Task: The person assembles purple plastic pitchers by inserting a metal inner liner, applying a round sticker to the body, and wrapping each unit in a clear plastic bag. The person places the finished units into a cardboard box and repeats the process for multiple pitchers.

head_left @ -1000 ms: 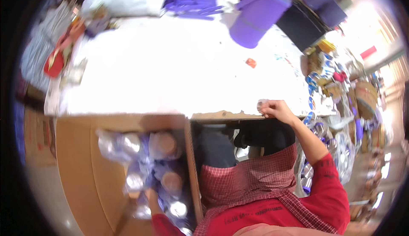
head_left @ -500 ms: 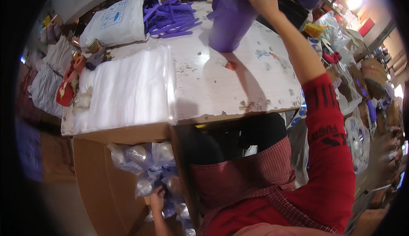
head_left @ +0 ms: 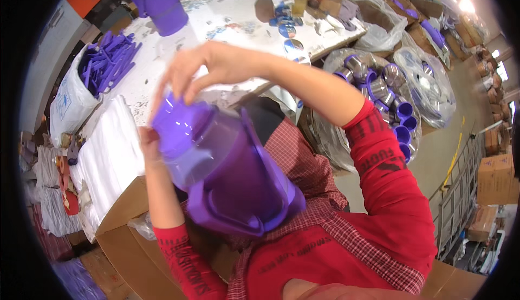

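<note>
A large purple plastic jug (head_left: 233,175) is tilted in front of my chest, above the apron. Its shiny, partly see-through end points up and left, and its long looped handle lies toward me. My right hand (head_left: 208,70) reaches across from the right, with curved fingers and thumb at the upper edge of that end. At the left side of the same end is my left hand (head_left: 150,140), partly hidden and blurred, its fingers against the jug. A second purple jug (head_left: 162,10) stands upright at the far left of the white table (head_left: 216,29).
A white sack (head_left: 67,102) spills purple plastic strips (head_left: 111,62). Nearer lies a stack of clear plastic bags (head_left: 111,156), beside an open cardboard box (head_left: 130,246). Purple-and-metal cups (head_left: 382,91) fill a clear bag at right. Round stickers (head_left: 292,45) hang at the table edge.
My view has swung to the right. My left hand has come up out of the box and my right hand back from the table; both are now at a jug near my chest.
</note>
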Tool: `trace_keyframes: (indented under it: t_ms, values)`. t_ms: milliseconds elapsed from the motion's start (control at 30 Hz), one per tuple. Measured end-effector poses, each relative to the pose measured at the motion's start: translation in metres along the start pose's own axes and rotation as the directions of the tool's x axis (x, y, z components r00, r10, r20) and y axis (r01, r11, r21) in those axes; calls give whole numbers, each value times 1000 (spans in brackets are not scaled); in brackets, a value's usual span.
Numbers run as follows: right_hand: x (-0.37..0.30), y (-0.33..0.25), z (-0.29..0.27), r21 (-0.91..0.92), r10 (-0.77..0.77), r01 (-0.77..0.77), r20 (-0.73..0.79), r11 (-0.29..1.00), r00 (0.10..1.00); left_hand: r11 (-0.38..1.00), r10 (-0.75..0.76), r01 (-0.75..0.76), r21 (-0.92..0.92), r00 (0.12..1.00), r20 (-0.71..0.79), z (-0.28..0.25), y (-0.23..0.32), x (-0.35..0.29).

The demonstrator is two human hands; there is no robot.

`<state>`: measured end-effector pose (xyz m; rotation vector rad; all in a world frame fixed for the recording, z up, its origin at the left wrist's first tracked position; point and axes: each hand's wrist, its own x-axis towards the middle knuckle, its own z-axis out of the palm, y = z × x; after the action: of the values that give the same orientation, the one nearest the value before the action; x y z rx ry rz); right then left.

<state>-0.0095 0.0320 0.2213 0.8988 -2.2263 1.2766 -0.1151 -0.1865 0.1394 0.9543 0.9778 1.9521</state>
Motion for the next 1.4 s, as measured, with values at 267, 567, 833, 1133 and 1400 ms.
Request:
trace_keyframes:
  t_ms: [267,567,833,1133,1400]
  values:
    - [-331,86,-23,197,543,-805,-821,559,176,563,-85,466,683,854,-513,-23,11,8]
    - [-368,6,69,669,883,-591,-428,451,190,-326,324,277,904,931,-169,19,-11,20]
    - [-270,-47,24,382,610,-583,-749,717,259,902,-401,333,273,881,251,165,-157,42]
    - [-276,-64,22,-567,130,-707,-735,422,666,694,-176,212,688,977,-123,201,-180,38]
    - [-293,-106,86,-602,254,-754,-711,264,656,735,-334,363,573,929,-160,201,-181,23]
